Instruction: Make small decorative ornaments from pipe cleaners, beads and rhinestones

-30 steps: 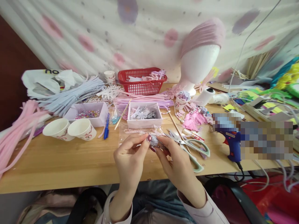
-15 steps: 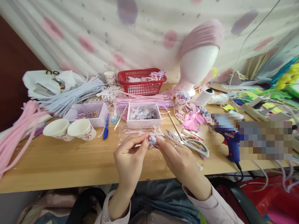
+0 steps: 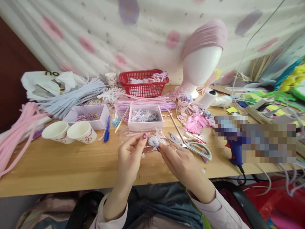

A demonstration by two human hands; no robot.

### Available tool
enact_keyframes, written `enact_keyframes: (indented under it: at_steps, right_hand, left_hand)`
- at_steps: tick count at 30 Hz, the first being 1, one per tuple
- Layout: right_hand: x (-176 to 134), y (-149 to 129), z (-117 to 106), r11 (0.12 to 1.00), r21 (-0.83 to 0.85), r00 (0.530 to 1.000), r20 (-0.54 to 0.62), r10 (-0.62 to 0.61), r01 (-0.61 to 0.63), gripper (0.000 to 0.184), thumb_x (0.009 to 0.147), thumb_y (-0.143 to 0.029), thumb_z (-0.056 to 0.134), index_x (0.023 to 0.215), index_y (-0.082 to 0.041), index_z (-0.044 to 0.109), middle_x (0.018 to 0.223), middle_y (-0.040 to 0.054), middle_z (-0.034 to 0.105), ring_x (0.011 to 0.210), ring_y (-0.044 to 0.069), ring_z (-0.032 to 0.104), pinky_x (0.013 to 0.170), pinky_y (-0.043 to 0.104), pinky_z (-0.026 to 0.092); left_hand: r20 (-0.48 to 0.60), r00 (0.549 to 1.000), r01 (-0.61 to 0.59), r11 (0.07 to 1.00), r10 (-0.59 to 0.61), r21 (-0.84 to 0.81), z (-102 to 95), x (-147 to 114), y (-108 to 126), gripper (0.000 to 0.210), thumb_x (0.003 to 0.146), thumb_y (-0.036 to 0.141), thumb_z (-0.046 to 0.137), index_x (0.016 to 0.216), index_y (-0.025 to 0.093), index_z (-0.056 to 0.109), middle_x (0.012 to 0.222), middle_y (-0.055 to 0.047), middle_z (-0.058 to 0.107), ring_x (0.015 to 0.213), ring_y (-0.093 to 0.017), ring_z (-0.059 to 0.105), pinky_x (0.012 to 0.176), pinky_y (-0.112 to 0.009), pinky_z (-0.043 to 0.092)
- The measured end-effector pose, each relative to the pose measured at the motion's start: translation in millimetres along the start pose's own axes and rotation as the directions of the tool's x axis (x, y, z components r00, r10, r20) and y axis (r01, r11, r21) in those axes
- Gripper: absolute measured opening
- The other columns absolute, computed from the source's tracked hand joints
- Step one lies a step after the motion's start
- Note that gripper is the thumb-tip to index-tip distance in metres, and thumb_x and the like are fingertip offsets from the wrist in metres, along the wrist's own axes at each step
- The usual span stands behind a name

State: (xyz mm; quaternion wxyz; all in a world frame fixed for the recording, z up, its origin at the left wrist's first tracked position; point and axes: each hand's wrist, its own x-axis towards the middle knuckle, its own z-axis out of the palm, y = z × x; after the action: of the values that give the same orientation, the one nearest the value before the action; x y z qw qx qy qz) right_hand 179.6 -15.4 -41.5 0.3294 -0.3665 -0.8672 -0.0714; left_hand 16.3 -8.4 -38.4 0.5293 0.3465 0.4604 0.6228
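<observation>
A small fluffy grey-blue flower (image 3: 153,142) is held above the near part of the table. My right hand (image 3: 179,159) has its fingertips closed on the flower's right side. Just left of it, my left hand (image 3: 130,156) is closed, thumb and index finger pinched together; whatever lies between them is hidden or too small to name. Beneath both hands lies a clear plastic bag (image 3: 126,135) with white beads. Scissors (image 3: 190,146) with pale green handles rest beside my right hand, a thin wooden stick (image 3: 177,127) across them.
A white box (image 3: 145,126) of small trimmings stands beyond my hands, a lilac box (image 3: 101,117) of gems to its left. Two paper cups (image 3: 82,133), a blue pen (image 3: 107,129), a red basket (image 3: 144,90), a foam head (image 3: 201,65) and a blue glue gun (image 3: 235,152) surround the work area.
My left thumb and index finger have moved left, away from the flower, so more of it shows. My right hand stays closed on it. The view has shifted slightly.
</observation>
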Motion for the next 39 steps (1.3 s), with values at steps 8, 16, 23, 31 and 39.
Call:
enact_keyframes:
  at_steps: [8,16,23,31,39]
  right_hand:
    - [0,1,1,0.998,0.064,0.997,-0.079,0.005,0.0,0.02,0.098,-0.008,0.046,0.114,-0.013,0.058,0.075,0.007,0.071,0.076,0.023,0.071,0.078,0.037,0.06]
    - [-2,1,4,0.997,0.074,0.996,-0.09,-0.003,0.01,0.023,0.099,-0.01,0.047,0.12,-0.013,0.055,0.081,0.0095,0.074,0.079,0.025,0.073,0.072,0.037,0.06]
    - [-3,1,4,0.998,0.06,0.997,-0.08,0.009,-0.005,0.018,0.101,-0.013,0.045,0.115,-0.014,0.057,0.079,0.0094,0.075,0.076,0.024,0.073,0.071,0.037,0.061]
    - [-7,-2,10,0.975,0.169,0.973,-0.156,0.169,-0.142,0.016,0.1,-0.014,0.048,0.111,-0.017,0.06,0.086,0.0098,0.077,0.073,0.021,0.074,0.063,0.029,0.056]
    - [-13,-13,25,0.962,0.192,0.969,-0.114,0.219,-0.194,0.018,0.101,-0.017,0.046,0.107,-0.016,0.062,0.078,0.0074,0.076,0.065,0.02,0.073,0.06,0.029,0.055]
  left_hand:
    - [0.155,0.984,0.079,0.994,-0.09,0.073,-4.4,1,8,0.028,0.076,0.039,0.079,0.091,0.016,0.08,0.089,-0.008,0.079,0.074,-0.019,0.074,0.061,-0.024,0.062]
    - [0.175,0.966,-0.241,0.902,0.189,0.358,-5.0,-3,10,0.013,0.081,0.022,0.073,0.092,0.024,0.08,0.082,-0.001,0.078,0.065,-0.012,0.07,0.059,-0.018,0.058]
    - [0.207,0.946,-0.323,0.792,0.251,0.518,-5.8,-6,13,0.017,0.085,0.022,0.069,0.099,0.024,0.079,0.078,-0.001,0.076,0.065,-0.013,0.069,0.06,-0.019,0.058]
    - [0.107,0.985,-0.159,0.951,0.135,0.264,-0.3,-6,9,0.014,0.077,0.024,0.076,0.091,0.021,0.078,0.09,-0.004,0.078,0.077,-0.018,0.074,0.065,-0.023,0.062]
    - [-0.012,0.993,-0.105,0.938,0.116,0.329,-8.9,-9,4,0.006,0.072,0.022,0.078,0.076,0.018,0.076,0.078,-0.003,0.078,0.072,-0.017,0.074,0.066,-0.023,0.061]
